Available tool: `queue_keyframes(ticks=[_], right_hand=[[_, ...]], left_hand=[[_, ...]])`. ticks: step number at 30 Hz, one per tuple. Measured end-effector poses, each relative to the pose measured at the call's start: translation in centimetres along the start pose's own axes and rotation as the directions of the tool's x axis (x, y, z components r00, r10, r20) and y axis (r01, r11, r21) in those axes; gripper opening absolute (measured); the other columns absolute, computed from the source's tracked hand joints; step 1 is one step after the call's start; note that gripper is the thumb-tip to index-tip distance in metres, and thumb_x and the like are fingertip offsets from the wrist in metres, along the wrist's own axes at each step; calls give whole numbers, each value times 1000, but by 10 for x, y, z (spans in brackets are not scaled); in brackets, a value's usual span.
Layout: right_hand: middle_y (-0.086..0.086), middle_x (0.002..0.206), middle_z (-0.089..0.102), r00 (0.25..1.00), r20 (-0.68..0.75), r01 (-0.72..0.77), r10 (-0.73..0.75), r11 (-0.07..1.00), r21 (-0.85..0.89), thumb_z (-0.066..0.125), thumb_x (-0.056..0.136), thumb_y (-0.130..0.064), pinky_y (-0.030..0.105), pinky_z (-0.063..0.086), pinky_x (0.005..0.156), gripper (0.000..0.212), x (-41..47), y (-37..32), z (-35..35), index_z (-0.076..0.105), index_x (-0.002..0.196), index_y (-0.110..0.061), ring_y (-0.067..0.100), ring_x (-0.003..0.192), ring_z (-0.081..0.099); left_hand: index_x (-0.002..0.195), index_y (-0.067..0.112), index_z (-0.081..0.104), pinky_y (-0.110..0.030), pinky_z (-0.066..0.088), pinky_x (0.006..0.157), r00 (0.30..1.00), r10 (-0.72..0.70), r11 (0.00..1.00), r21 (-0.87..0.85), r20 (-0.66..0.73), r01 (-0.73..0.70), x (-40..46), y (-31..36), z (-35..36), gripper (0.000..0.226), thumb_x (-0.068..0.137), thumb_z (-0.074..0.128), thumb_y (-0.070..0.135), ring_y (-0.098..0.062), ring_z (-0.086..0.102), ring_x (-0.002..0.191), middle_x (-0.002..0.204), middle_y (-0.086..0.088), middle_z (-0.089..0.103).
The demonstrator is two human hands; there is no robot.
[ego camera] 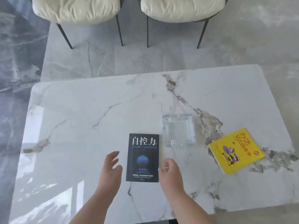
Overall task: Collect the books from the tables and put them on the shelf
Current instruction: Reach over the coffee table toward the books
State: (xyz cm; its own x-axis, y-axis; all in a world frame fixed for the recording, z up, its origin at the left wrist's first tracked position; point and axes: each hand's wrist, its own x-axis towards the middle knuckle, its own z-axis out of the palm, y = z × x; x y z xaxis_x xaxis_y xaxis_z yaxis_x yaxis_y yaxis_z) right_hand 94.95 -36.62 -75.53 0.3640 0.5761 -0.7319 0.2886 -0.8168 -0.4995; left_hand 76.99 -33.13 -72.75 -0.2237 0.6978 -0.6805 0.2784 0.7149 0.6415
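Clearance, taken from the black book point(143, 157) lying flat on the marble table point(80, 110).

- Left of it: bare tabletop out to the table edge; my left hand point(111, 168) hovers just beside that side, fingers spread, not touching.
- Right of it: my right hand point(169, 172) sits at the lower right edge, fingers curled; whether they touch the cover I cannot tell.
- Upper right corner: a clear glass tray point(178, 130) stands just beside the book, narrowing that approach.
- Farther right, beyond the tray: a yellow book point(236, 151), tilted, well apart.
- Beyond it: open tabletop to the far edge, then floor and two cushioned chairs point(129, 10).
- Near side: open table.
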Motion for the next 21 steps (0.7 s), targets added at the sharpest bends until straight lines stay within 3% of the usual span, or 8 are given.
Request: queue_keyframes(ticks=[2, 4, 9, 13, 17, 21], right_hand=[[2, 129, 54, 998, -52, -29, 27, 999, -30, 60, 90, -16, 33, 45, 99, 44, 27, 18, 17, 49, 133, -14, 20, 120, 54], [6, 130, 54, 995, -91, -56, 51, 997, -49, 64, 89, -18, 36, 45, 100, 50, 43, 31, 34, 46, 135, -10, 23, 121, 54], [-1, 101, 61, 994, -108, -10, 5, 999, -43, 65, 84, -11, 28, 43, 75, 23, 56, 38, 59, 55, 104, -17, 24, 93, 62], [1, 103, 62, 997, -61, 53, -56, 998, -35, 61, 83, -6, 30, 47, 75, 30, 58, 38, 64, 60, 110, -18, 22, 91, 62], [-12, 99, 57, 990, 111, 82, -88, 995, 56, 56, 87, -3, 14, 43, 71, 36, 50, 33, 44, 59, 118, -21, 9, 87, 56], [-12, 109, 61, 996, 73, 38, -55, 975, 220, 49, 90, -3, 12, 42, 77, 35, 32, 46, -11, 57, 117, -23, 10, 104, 59]], left_hand=[[130, 31, 48, -31, 40, 95, 998, -44, 998, 35, 42, 42, 18, -24, 19, 57, 90, 37, -7, -11, 46, 127, 132, 14, 49], [129, 32, 49, -30, 42, 97, 996, -61, 998, 37, 61, 59, 32, -46, 34, 58, 89, 36, -8, -14, 49, 125, 130, 15, 51], [132, 21, 57, -38, 40, 111, 999, -18, 988, 156, 42, 11, 47, -66, 48, 59, 84, 40, -9, -15, 49, 127, 129, 10, 47], [133, 23, 58, -40, 42, 110, 999, -16, 979, 203, 41, 7, 48, -64, 39, 59, 86, 40, -7, -15, 51, 128, 130, 12, 47], [135, 26, 54, -30, 44, 94, 997, -65, 961, 272, 52, 48, 44, -52, 31, 54, 91, 39, -2, -15, 49, 128, 141, 3, 46], [131, 23, 57, -19, 39, 64, 1000, -28, 943, 330, 2, 26, 30, -21, 46, 46, 92, 44, 3, -3, 57, 85, 137, -2, 51]])
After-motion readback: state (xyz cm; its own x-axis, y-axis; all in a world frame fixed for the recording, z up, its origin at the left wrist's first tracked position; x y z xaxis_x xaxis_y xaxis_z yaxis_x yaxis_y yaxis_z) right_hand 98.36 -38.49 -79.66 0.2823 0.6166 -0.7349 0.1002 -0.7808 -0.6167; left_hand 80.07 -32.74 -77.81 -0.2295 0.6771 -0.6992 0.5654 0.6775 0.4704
